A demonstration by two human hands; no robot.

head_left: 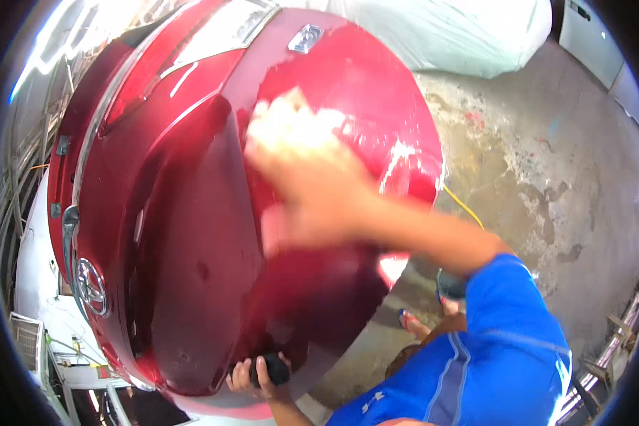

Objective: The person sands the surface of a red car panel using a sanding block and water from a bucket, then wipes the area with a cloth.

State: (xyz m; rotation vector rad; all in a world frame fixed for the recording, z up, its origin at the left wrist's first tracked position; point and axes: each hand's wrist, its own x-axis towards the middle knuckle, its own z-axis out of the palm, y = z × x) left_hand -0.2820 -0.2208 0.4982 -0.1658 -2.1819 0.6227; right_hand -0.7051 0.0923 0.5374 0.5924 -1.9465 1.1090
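Observation:
A dark red car body (199, 234) fills the left and middle of the view, part of its surface wet and glossy. My right hand (298, 177) lies over the panel near the middle, smeared by motion. A pale beige edge (296, 98) shows just past its fingertips, too blurred and bright to name. Lower down, near the panel's bottom edge, my left hand (252, 374) has its fingers wrapped round a black rounded block (275, 369), close against the red paint. Chrome emblems sit on the body, a round one (92, 286) and a small badge (306, 39).
A bulky shape under pale plastic sheeting (468, 35) stands at the far side. Near my sandalled feet (413, 323) is a dark round container (451, 284). A yellow hose or cord (465, 206) runs across the stained concrete floor (547, 192). Metal framing (11, 163) lines the left.

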